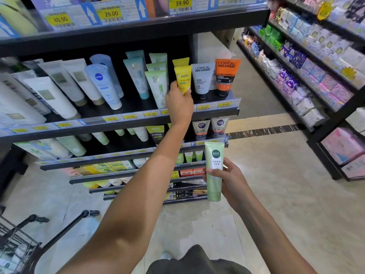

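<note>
My left hand (178, 104) reaches up to the middle shelf (126, 120) and grips the lower part of a yellow tube (183, 78) that stands cap down in its row. A second yellow tube sits right behind it. My right hand (227, 179) holds a pale green tube (214, 171) upright in front of the lower shelves, fingers wrapped round its middle. To the right of the yellow tube stand a grey L'Oreal tube (201, 79) and an orange L'Oreal tube (226, 76).
White, blue and green tubes (102, 84) fill the shelf to the left. A shopping cart (21, 240) stands at the lower left. Across the aisle, a rack (308, 76) holds packaged goods. Beige floor (266, 175) lies between the racks.
</note>
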### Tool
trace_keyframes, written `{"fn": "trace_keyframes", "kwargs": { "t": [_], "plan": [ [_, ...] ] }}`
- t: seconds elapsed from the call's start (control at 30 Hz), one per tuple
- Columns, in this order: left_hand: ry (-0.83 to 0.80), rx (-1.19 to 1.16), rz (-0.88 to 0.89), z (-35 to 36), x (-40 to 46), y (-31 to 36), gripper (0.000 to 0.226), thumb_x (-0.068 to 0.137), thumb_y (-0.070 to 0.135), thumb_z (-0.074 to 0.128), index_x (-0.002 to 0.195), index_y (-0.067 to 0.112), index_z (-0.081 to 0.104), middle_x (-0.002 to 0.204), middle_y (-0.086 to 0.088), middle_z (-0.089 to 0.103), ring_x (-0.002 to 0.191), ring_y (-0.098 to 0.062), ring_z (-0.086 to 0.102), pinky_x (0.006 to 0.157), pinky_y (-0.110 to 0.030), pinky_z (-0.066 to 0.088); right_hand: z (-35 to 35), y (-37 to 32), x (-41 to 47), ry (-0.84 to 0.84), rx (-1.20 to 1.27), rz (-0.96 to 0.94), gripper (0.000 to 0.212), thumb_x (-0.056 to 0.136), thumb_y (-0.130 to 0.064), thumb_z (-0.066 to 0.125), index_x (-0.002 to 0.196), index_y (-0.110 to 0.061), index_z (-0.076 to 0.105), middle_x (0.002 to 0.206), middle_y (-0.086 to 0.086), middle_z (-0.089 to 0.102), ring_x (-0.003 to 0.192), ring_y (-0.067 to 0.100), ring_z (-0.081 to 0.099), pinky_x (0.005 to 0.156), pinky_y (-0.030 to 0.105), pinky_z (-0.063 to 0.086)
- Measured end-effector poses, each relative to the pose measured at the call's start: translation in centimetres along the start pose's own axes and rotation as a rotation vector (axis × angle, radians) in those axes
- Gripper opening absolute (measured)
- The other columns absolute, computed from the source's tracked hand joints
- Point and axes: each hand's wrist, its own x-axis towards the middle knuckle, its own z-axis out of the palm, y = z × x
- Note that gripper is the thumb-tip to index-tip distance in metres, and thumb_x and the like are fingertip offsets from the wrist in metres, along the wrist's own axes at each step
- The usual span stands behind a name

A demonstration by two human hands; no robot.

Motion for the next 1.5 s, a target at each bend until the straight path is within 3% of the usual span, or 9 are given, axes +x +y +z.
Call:
{"fn": "trace_keyframes", "kwargs": {
  "t": [0.17, 0.3, 0.47, 0.7, 0.9, 1.03, 1.13, 1.3, 1.5],
  "plan": [
    [-0.010, 0.029, 0.024, 0.0, -0.2, -0.3, 0.014, 0.097, 0.014, 0.066, 0.108, 0.006, 0.063, 0.097, -0.004, 0.071, 0.083, -0.018, 0.064, 0.071, -0.029, 0.048, 0.1, 0.1, 0.0, -0.034, 0.003, 0.000, 0.053, 0.076, -0.009, 0.082, 0.126, -0.020, 0.067, 0.115, 0.021, 0.073, 0.106, 0.045, 0.069, 0.099, 0.059, 0.053],
    [-0.020, 0.030, 0.017, -0.2, -0.4, -0.5, 0.015, 0.098, 0.015, 0.064, 0.109, 0.005, 0.061, 0.098, -0.006, 0.070, 0.084, -0.020, 0.064, 0.071, -0.032, 0.049, 0.1, 0.1, -0.3, -0.049, -0.012, -0.004, 0.049, 0.081, -0.004, 0.079, 0.125, -0.018, 0.067, 0.104, 0.016, 0.075, 0.094, 0.035, 0.073, 0.094, 0.056, 0.054],
    [-0.025, 0.037, 0.007, -0.5, -0.6, -0.4, 0.016, 0.098, 0.015, 0.064, 0.112, 0.007, 0.060, 0.100, -0.006, 0.070, 0.088, -0.022, 0.066, 0.074, -0.035, 0.053, 0.1, 0.2, -0.7, -0.050, -0.024, 0.019, 0.041, 0.087, -0.001, 0.074, 0.123, -0.017, 0.066, 0.111, 0.023, 0.073, 0.092, 0.034, 0.074, 0.088, 0.052, 0.054],
    [-0.039, 0.045, 0.012, -1.5, -1.4, -0.8, 0.023, 0.097, 0.019, 0.065, 0.118, 0.009, 0.059, 0.105, -0.004, 0.069, 0.094, -0.020, 0.066, 0.083, -0.045, 0.057, 0.3, 0.6, -0.9, -0.049, -0.019, 0.021, 0.042, 0.085, -0.002, 0.075, 0.123, -0.020, 0.067, 0.113, 0.019, 0.073, 0.101, 0.039, 0.073, 0.091, 0.056, 0.054],
    [-0.087, 0.066, 0.077, -5.4, -5.4, -1.1, 0.045, 0.102, 0.025, 0.060, 0.143, 0.008, 0.052, 0.131, -0.008, 0.066, 0.120, -0.021, 0.062, 0.100, -0.037, 0.051, 1.5, 0.9, -0.7, -0.073, -0.008, 0.023, 0.041, 0.086, 0.001, 0.074, 0.122, -0.016, 0.067, 0.114, 0.021, 0.073, 0.095, 0.035, 0.072, 0.093, 0.055, 0.055],
    [-0.102, 0.078, 0.105, -10.0, -8.4, -4.7, 0.034, 0.101, 0.028, 0.061, 0.131, 0.012, 0.062, 0.119, -0.002, 0.069, 0.109, -0.016, 0.065, 0.095, -0.036, 0.053, 4.1, 1.3, 0.0, -0.115, -0.028, 0.011, 0.045, 0.080, -0.001, 0.078, 0.122, -0.015, 0.067, 0.101, 0.011, 0.076, 0.088, 0.032, 0.071, 0.086, 0.051, 0.054],
    [-0.099, 0.135, 0.028, -14.1, -10.0, -9.3, 0.032, 0.102, 0.030, 0.061, 0.128, 0.011, 0.064, 0.120, -0.002, 0.069, 0.108, -0.015, 0.064, 0.093, -0.037, 0.055, 6.8, 2.1, 0.6, -0.159, -0.021, 0.007, 0.049, 0.079, -0.003, 0.077, 0.125, -0.008, 0.065, 0.102, 0.015, 0.071, 0.088, 0.033, 0.070, 0.085, 0.049, 0.054],
    [-0.143, 0.286, -0.115, -20.9, -10.5, -17.9, 0.039, 0.102, 0.036, 0.059, 0.134, 0.014, 0.063, 0.126, -0.003, 0.067, 0.116, -0.020, 0.062, 0.099, -0.040, 0.052, 12.8, 4.1, 1.8, -0.176, -0.005, 0.048, 0.031, 0.092, 0.001, 0.065, 0.121, -0.010, 0.065, 0.097, 0.013, 0.072, 0.083, 0.031, 0.070, 0.075, 0.039, 0.057],
    [-0.303, 0.457, -0.110, -27.6, -7.2, -25.5, 0.048, 0.103, 0.031, 0.059, 0.145, 0.009, 0.052, 0.141, -0.010, 0.058, 0.133, -0.028, 0.051, 0.109, -0.040, 0.043, 21.1, 7.7, 4.4, -0.138, -0.099, 0.036, 0.038, 0.092, -0.006, 0.071, 0.129, -0.011, 0.065, 0.110, 0.014, 0.075, 0.097, 0.031, 0.067, 0.086, 0.045, 0.054]
  ]
}}
